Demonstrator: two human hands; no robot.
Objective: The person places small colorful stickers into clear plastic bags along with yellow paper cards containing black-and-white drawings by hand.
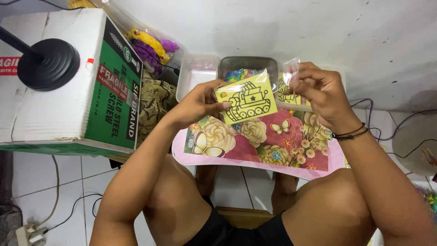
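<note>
My left hand (200,102) pinches a small yellow card (248,102) with a black outline drawing of a tank, holding it up over a low table with a floral top (255,146). My right hand (318,91) grips the edge of a clear plastic sleeve (290,70) at the card's right side. Behind the card lies a second yellow card (284,93), partly hidden. A grey plastic tray (248,64) holding colourful small items sits just beyond, next to a clear tray (195,73).
A large cardboard box (68,82) with a black round stand base (48,64) on it stands at left. A bag of purple and yellow items (150,48) lies behind it. Cables run across the tiled floor (73,182); a power strip (29,232) sits bottom left. My bare knees are below the table.
</note>
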